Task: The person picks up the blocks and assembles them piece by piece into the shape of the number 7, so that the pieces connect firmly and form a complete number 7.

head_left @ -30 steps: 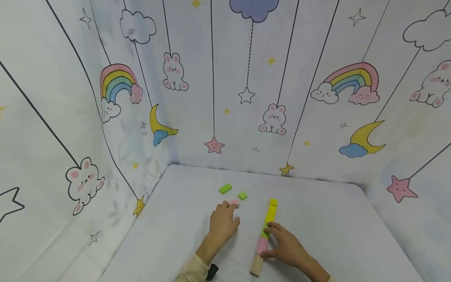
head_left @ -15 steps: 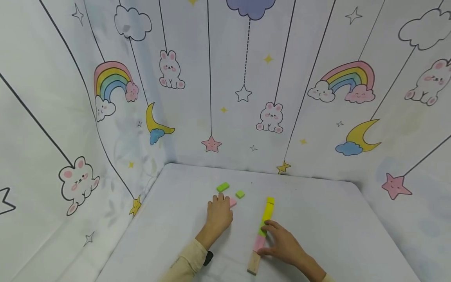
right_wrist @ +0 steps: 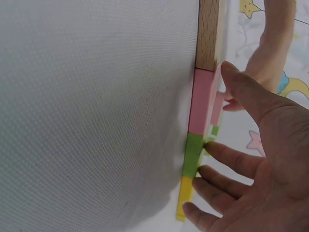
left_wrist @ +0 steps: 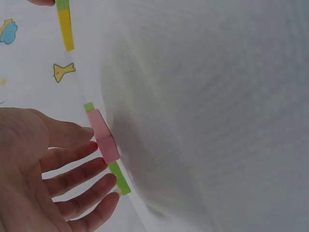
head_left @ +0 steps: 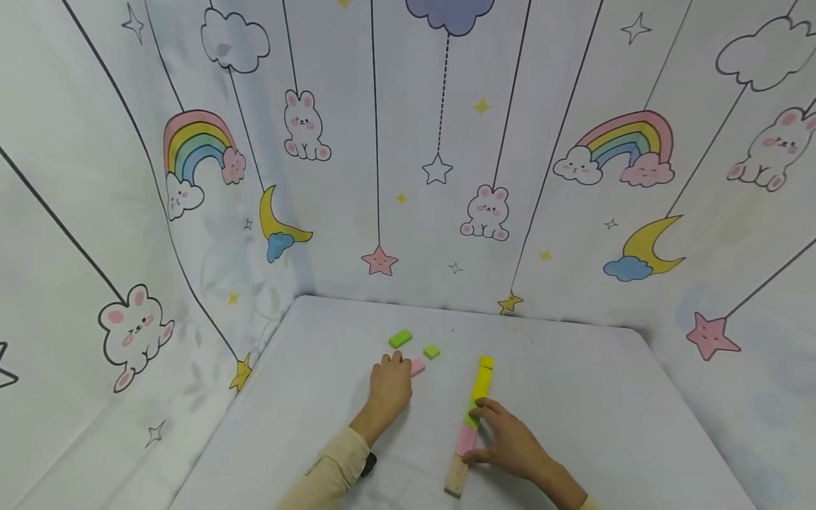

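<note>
In the head view my left hand [head_left: 390, 386] is bent down over a pink block [head_left: 417, 367], hiding part of it. The left wrist view shows two pink faces [left_wrist: 108, 147] meeting at a seam, with thumb and fingertips close against the nearer one; whether these are separate blocks is unclear. My right hand [head_left: 513, 443] lies along the right side of a row, its fingers spread and relaxed. From near to far the row has a bare wooden block [head_left: 456, 476], a pink block [head_left: 466, 440], a green block [right_wrist: 193, 154] and yellow pieces [head_left: 482, 382].
Beyond the left hand lie a longer green block [head_left: 400, 338] and a small green block [head_left: 431, 352]. A dark object [head_left: 369, 465] shows beside the left sleeve. The white tabletop [head_left: 574, 397] meets printed cloth walls [head_left: 408, 142] at the back and sides.
My left hand has shifted slightly left, and its thumb, spread apart before, is now tucked in by the pink block. The right hand keeps its place on the row. The head view has drifted slightly.
</note>
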A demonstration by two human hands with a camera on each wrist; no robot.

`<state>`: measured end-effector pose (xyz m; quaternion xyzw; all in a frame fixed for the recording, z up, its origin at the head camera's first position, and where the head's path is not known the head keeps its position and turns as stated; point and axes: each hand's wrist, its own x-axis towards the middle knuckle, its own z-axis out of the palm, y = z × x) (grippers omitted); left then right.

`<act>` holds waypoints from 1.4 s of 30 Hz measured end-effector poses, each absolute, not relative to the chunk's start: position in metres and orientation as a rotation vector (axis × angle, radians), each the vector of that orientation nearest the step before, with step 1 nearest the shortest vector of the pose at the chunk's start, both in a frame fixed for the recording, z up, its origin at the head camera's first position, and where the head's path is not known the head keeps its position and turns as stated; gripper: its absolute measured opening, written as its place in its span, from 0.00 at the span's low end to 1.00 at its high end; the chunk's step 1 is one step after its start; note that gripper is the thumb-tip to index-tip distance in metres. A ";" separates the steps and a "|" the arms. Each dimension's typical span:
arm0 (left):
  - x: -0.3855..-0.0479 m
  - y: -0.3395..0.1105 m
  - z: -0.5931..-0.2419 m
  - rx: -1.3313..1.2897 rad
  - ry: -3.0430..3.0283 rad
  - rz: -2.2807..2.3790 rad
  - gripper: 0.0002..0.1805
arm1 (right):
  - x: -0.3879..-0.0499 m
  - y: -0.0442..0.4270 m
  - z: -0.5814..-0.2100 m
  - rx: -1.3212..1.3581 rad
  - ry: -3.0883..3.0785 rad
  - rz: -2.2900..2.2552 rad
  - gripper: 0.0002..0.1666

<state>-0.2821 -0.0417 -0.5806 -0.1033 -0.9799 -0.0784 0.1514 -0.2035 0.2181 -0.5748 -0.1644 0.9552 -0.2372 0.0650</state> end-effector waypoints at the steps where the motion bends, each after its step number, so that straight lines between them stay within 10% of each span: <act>1: -0.283 -0.042 -0.581 -0.298 -2.809 -0.225 0.07 | -0.203 0.218 -0.574 -0.497 2.881 -0.719 0.51; 42: -0.304 -0.027 -0.587 -0.504 -2.730 -0.289 0.10 | -0.203 0.218 -0.577 -0.467 2.879 -0.721 0.52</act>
